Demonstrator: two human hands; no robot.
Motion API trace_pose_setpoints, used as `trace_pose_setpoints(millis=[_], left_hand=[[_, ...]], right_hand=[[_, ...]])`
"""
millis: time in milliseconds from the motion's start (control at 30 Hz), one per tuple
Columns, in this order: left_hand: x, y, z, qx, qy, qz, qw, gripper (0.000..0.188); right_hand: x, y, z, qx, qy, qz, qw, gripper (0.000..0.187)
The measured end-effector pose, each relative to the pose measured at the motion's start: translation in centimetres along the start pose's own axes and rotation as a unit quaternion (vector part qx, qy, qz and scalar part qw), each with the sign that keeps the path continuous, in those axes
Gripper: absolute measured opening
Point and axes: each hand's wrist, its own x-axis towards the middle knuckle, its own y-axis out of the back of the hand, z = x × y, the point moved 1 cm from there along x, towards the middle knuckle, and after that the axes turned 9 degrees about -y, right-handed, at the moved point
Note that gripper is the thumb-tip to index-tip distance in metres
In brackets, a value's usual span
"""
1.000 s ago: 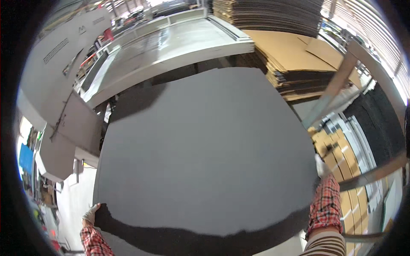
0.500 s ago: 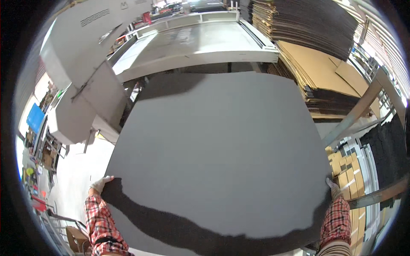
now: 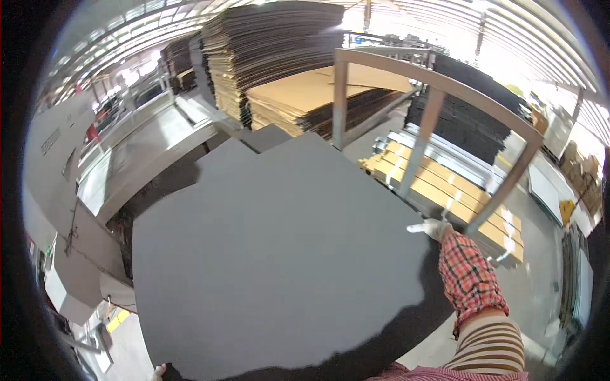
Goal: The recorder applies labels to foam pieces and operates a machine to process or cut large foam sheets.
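A large dark grey sheet (image 3: 279, 254) spreads before me, with a darker shadow along its near edge. My right hand (image 3: 433, 229), in a pale glove, is closed on the sheet's right edge, with a digit lying over the top and the rest mostly hidden. At the lower left, my left hand (image 3: 159, 372) is mostly cut off by the picture's edge; its visible fingertips pinch the sheet's near left corner. Past the far edge, more grey sheet (image 3: 267, 136) shows, apparently lying underneath and offset.
A grey metal frame (image 3: 436, 95) stands just right of the sheet. Behind it lie strapped tan cartons (image 3: 438, 184) and a black stack (image 3: 460, 108). Tall piles of brown and dark board (image 3: 273, 47) rise at the back. A white machine (image 3: 63, 165) stands left.
My view has swung to the right. The sheet now sits at an angle, and grey sheet shows beyond its far edge. My left hand has dropped mostly out of the picture; both hands keep their hold.
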Motion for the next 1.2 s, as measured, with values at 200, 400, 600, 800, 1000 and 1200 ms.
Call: trace_pose_setpoints(millis=[200, 400, 600, 800, 1000, 1200], left_hand=[[-10.9, -4.5, -4.3, -0.056, 0.020, -0.118, 0.991, 0.040], [-24.8, -8.5, -11.8, -0.046, 0.052, -0.101, 0.992, 0.052], [-34.5, -8.5, -20.5, -0.022, 0.007, 0.075, 0.997, 0.033], [-38.5, -9.5, -20.5, 0.117, -0.154, 0.000, 0.981, 0.046], [-50.3, -7.8, -16.3, 0.189, -0.195, 0.143, 0.952, 0.041], [-62.4, 0.3, -17.1, -0.030, -0.419, 0.288, 0.860, 0.055]], right_hand=[[-5.5, -0.5, 6.2, 0.088, 0.012, -0.036, 0.995, 0.088], [-16.6, -4.6, 12.6, 0.187, 0.000, 0.019, 0.982, 0.099], [-25.3, -9.1, 21.2, 0.335, 0.104, -0.023, 0.936, 0.058], [-35.0, -10.0, 23.3, 0.184, 0.072, 0.140, 0.970, 0.052], [-36.0, -11.4, 28.2, 0.381, 0.167, 0.066, 0.907, 0.058], [-35.2, -14.3, 30.9, 0.602, 0.001, 0.049, 0.797, 0.063]])
